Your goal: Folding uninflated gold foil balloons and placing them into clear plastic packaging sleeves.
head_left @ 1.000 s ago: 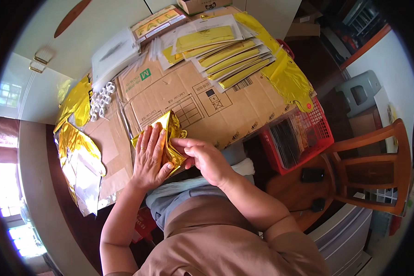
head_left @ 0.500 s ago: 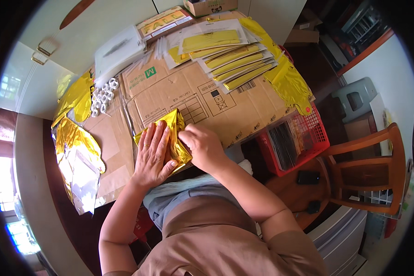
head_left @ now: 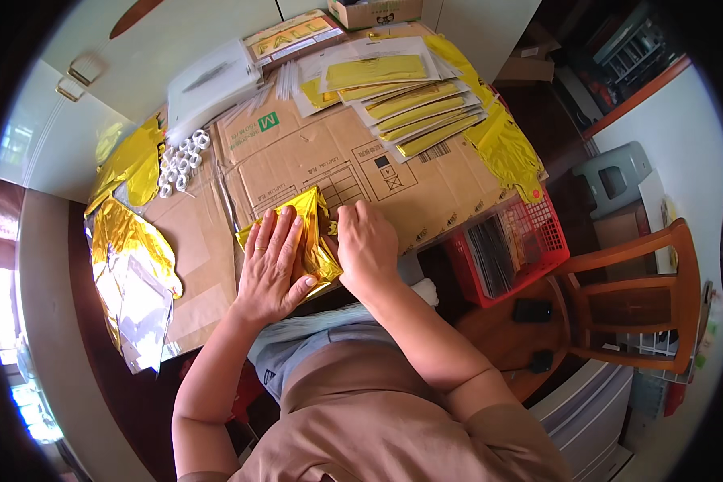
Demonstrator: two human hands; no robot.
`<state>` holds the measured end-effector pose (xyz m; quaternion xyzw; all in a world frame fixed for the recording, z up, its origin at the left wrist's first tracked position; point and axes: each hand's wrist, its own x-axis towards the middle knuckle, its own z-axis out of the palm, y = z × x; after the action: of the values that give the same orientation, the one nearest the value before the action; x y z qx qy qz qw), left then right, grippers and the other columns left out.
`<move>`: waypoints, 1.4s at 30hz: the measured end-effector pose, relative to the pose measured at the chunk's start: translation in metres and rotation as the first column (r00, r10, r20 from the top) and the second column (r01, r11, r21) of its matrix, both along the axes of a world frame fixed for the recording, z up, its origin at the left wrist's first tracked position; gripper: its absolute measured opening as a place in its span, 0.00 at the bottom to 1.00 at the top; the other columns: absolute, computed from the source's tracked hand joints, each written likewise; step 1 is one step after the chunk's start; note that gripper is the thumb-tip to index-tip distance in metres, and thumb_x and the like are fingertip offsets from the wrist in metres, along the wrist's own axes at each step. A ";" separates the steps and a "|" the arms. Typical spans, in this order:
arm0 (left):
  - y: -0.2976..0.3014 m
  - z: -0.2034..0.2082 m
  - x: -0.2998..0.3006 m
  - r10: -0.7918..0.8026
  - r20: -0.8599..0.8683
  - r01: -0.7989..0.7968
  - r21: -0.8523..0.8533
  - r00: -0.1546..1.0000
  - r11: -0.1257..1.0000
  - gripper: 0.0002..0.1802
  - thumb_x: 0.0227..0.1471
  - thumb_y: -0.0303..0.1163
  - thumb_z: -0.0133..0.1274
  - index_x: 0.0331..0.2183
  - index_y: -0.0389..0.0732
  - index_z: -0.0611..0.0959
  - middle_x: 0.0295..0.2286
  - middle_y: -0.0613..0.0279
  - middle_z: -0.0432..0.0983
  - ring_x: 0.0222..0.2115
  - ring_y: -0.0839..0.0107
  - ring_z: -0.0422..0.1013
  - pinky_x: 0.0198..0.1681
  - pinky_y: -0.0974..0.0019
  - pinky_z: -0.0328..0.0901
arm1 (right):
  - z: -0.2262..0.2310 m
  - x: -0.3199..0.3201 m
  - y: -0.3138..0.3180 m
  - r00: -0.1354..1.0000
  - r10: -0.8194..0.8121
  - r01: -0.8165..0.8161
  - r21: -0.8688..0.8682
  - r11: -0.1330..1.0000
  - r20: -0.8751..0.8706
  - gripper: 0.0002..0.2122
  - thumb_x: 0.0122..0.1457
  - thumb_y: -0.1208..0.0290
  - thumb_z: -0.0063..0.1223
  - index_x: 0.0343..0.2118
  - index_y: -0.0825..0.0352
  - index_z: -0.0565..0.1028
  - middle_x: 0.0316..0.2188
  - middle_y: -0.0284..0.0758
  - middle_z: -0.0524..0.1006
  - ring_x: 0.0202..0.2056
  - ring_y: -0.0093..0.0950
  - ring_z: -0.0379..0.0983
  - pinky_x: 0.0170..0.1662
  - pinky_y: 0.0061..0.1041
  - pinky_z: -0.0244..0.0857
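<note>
The gold foil piece (head_left: 312, 233) lies on the flattened brown cardboard (head_left: 313, 153) that covers the table, at the edge nearest your body, and it is crumpled and partly folded over itself.

From the head view, your left hand (head_left: 271, 269) lies flat on the left part of the foil, palm down, with its fingers (head_left: 275, 233) spread wide and stretched out away from you; it presses on the foil and grips nothing. Your right hand (head_left: 367, 245) rests just beside it on the foil's right edge, knuckles up, with its fingers (head_left: 353, 218) curled down close together onto the foil; you cannot tell from here whether they pinch the foil or only press on it. The two hands are near each other, with a strip of gold showing between them.

To your left, more gold foil sheets (head_left: 128, 233) lie heaped at the table's edge, some with a silver side up. Near their far end sits a cluster of small white rings (head_left: 181, 157). Across the cardboard, well apart from your hands, a fanned stack of clear sleeves with yellow inserts (head_left: 410, 108) lies beside a long gold foil strip (head_left: 502, 145). To your right, below the table's edge, stands a red basket (head_left: 522, 245), and beyond it a wooden chair (head_left: 635, 301).
</note>
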<state>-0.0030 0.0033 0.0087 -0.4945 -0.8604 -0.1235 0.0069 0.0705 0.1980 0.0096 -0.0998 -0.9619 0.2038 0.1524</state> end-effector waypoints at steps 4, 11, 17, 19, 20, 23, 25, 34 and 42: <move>0.000 0.000 0.000 0.014 0.033 -0.015 0.020 0.999 1.000 0.49 0.62 0.67 0.35 0.69 0.38 0.57 0.69 0.44 0.48 0.70 0.44 0.41 0.71 0.44 0.35 | 0.003 -0.005 -0.001 0.996 -0.004 0.005 -0.004 1.000 0.092 0.16 0.42 0.77 0.65 0.35 0.68 0.72 0.37 0.42 0.74 0.40 0.41 0.75 0.40 0.37 0.71; -0.001 -0.002 0.000 0.013 0.021 -0.014 0.023 1.000 1.000 0.50 0.62 0.68 0.35 0.69 0.38 0.57 0.69 0.44 0.48 0.70 0.44 0.42 0.71 0.44 0.35 | -0.004 -0.008 -0.007 0.999 0.034 -0.030 -0.088 0.996 0.041 0.13 0.42 0.78 0.63 0.32 0.67 0.73 0.35 0.41 0.75 0.39 0.41 0.75 0.38 0.41 0.69; -0.001 -0.002 0.000 0.008 0.025 -0.009 0.043 1.000 0.999 0.49 0.62 0.67 0.35 0.68 0.38 0.57 0.68 0.44 0.49 0.70 0.44 0.42 0.70 0.43 0.36 | -0.013 0.002 -0.008 0.979 0.041 -0.085 -0.215 0.973 -0.201 0.10 0.44 0.80 0.58 0.31 0.66 0.72 0.33 0.38 0.74 0.35 0.42 0.72 0.36 0.42 0.61; 0.000 -0.002 0.000 0.004 0.023 -0.005 0.049 1.000 0.999 0.49 0.62 0.67 0.36 0.68 0.38 0.57 0.68 0.44 0.49 0.70 0.43 0.43 0.70 0.43 0.36 | -0.018 0.005 -0.008 0.965 0.041 -0.100 -0.217 0.971 -0.259 0.09 0.44 0.79 0.57 0.31 0.65 0.72 0.33 0.37 0.74 0.35 0.42 0.71 0.36 0.41 0.59; 0.000 -0.002 0.000 0.003 0.022 -0.004 0.051 1.000 0.999 0.49 0.62 0.67 0.36 0.68 0.38 0.57 0.68 0.44 0.49 0.70 0.43 0.43 0.70 0.43 0.36 | -0.018 0.006 -0.008 0.959 0.027 -0.087 -0.202 0.976 -0.283 0.10 0.44 0.79 0.56 0.32 0.65 0.73 0.33 0.37 0.74 0.35 0.41 0.71 0.37 0.41 0.58; 0.000 -0.002 0.001 0.002 0.013 -0.003 0.053 1.000 0.999 0.49 0.61 0.67 0.37 0.68 0.38 0.57 0.68 0.44 0.49 0.70 0.43 0.43 0.70 0.42 0.37 | -0.019 0.010 -0.009 0.947 0.013 -0.069 -0.164 0.984 -0.321 0.12 0.45 0.77 0.58 0.36 0.65 0.75 0.34 0.35 0.74 0.37 0.38 0.71 0.40 0.40 0.58; 0.000 -0.003 0.000 -0.002 0.008 0.002 0.052 1.000 0.999 0.50 0.61 0.67 0.37 0.69 0.38 0.57 0.68 0.44 0.49 0.70 0.43 0.43 0.70 0.42 0.37 | -0.022 0.013 -0.008 0.951 0.035 -0.082 -0.143 0.986 -0.306 0.16 0.45 0.75 0.62 0.41 0.64 0.78 0.36 0.33 0.75 0.39 0.36 0.71 0.42 0.39 0.59; 0.000 -0.002 0.000 0.000 0.000 0.000 0.033 1.000 0.999 0.50 0.61 0.67 0.36 0.69 0.38 0.57 0.68 0.44 0.49 0.70 0.43 0.43 0.70 0.43 0.37 | -0.024 0.013 -0.013 0.905 0.059 -0.104 -0.085 0.991 -0.421 0.17 0.52 0.71 0.52 0.46 0.66 0.77 0.37 0.34 0.72 0.36 0.35 0.68 0.43 0.38 0.57; 0.001 -0.001 0.000 -0.001 -0.001 0.001 0.036 1.000 0.999 0.49 0.62 0.66 0.36 0.68 0.37 0.57 0.68 0.44 0.49 0.70 0.43 0.43 0.70 0.43 0.37 | -0.025 0.012 -0.013 0.902 0.102 -0.131 -0.041 0.991 -0.419 0.17 0.54 0.70 0.49 0.47 0.68 0.78 0.37 0.34 0.72 0.36 0.34 0.68 0.43 0.37 0.57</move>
<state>-0.0030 0.0040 0.0075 -0.4947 -0.8578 -0.1387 0.0163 0.0825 0.1851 -0.0158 -0.0017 -0.9041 0.2616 0.3380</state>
